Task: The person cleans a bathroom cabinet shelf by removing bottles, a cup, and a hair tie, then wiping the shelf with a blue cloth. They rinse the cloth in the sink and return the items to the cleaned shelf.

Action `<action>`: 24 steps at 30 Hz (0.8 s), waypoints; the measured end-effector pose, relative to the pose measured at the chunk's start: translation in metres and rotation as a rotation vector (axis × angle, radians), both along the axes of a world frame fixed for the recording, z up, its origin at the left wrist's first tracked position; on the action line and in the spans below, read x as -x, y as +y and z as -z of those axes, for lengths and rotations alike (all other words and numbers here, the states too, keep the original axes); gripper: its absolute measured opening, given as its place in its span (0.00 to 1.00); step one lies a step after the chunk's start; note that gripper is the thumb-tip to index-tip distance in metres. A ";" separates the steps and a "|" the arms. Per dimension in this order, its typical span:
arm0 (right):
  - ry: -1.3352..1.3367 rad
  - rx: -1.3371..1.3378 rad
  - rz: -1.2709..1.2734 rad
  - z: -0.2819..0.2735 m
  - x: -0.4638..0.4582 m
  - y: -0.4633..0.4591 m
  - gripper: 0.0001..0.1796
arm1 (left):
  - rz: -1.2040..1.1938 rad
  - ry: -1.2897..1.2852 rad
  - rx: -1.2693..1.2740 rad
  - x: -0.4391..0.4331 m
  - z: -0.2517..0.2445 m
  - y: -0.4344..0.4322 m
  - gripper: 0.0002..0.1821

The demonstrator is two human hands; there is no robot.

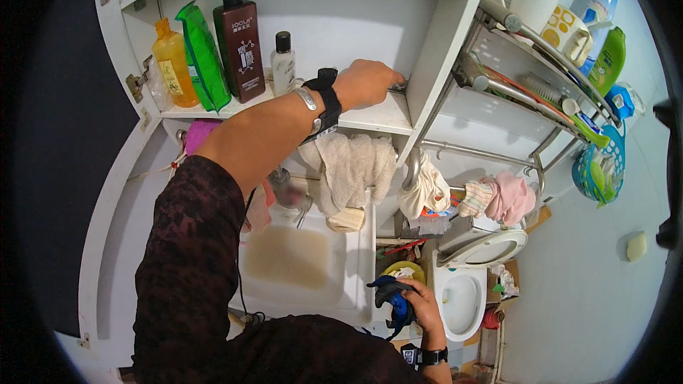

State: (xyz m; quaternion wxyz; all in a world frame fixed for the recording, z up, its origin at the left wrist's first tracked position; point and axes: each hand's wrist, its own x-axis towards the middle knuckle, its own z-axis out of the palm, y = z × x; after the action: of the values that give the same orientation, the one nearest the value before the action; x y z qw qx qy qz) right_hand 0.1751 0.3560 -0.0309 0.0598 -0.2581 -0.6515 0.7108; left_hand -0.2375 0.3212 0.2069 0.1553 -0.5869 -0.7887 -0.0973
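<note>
My left hand (368,84) reaches across the open cabinet to the right end of its white shelf (373,119). Its fingers are bent at a small dark object (398,86) in the corner; whether they grip it is hidden. Left of the wrist stand a small clear bottle (284,66) with a black cap, a brown pump bottle (240,48), a green soft pack (203,58) and an amber bottle (175,72). Low down, beside the washbasin, my right hand (425,306) holds a crumpled blue-and-black fabric item (396,298).
Cloudy water lies in the white washbasin (347,298) under a faucet (291,194). A beige towel (357,168) hangs below the shelf. Rightward are a toilet (461,304), a yellow bin (411,266), a metal rack (525,98) with bottles and cups, and hanging cloths (507,197).
</note>
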 end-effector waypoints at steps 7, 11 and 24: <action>0.032 -0.001 0.005 0.002 0.019 -0.002 0.16 | 0.001 0.168 0.084 0.004 0.005 -0.009 0.31; 0.013 0.033 -0.014 -0.001 0.032 -0.013 0.17 | 0.025 -0.025 -0.020 0.010 0.011 -0.010 0.30; 0.005 0.022 -0.014 0.012 0.032 -0.026 0.16 | -0.046 -0.189 0.015 0.011 0.010 -0.009 0.23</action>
State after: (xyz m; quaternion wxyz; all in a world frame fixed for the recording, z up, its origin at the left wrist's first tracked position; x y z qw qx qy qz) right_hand 0.1435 0.3297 -0.0425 0.0538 -0.2524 -0.6453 0.7190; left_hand -0.2488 0.3125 0.1968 0.0781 -0.5579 -0.8138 -0.1428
